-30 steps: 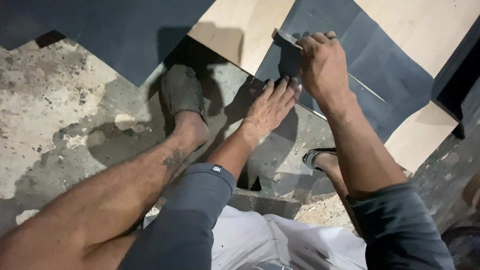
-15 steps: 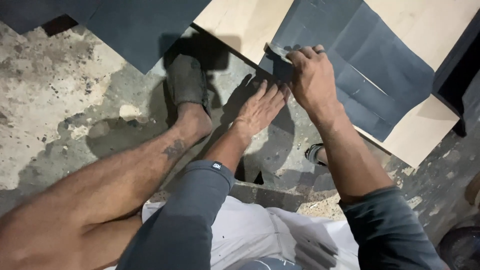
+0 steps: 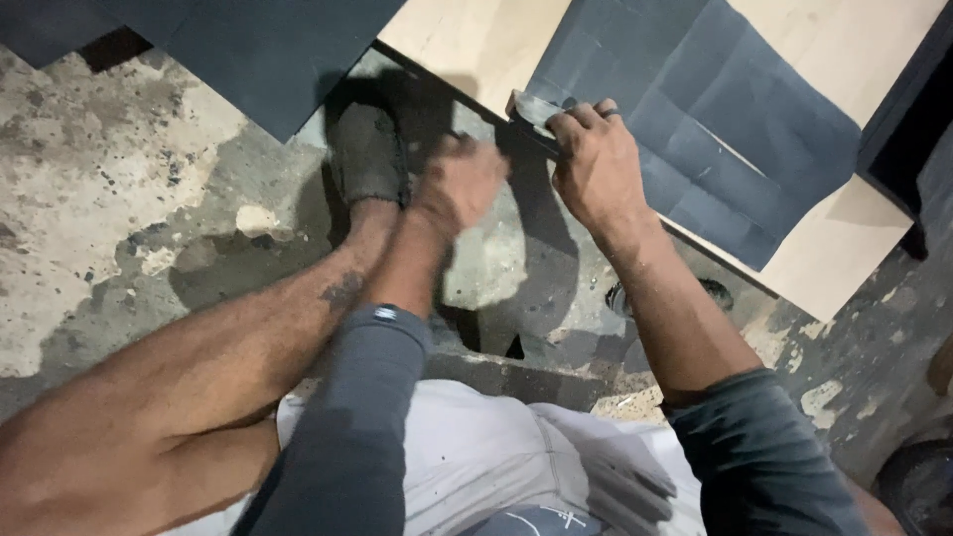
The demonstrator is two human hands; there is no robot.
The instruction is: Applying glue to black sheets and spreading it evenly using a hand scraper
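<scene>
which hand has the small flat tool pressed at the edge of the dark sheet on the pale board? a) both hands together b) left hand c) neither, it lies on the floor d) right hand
d: the right hand grips the small flat tool at the edge of the dark sheet on the pale board, while the left hand is a blurred fist apart from it, over the concrete floor.

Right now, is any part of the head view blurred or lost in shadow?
Head view: the left hand is motion-blurred; the right hand is sharper, gripping a small block; a dark shadow covers the floor beneath both hands; no glare.
</scene>
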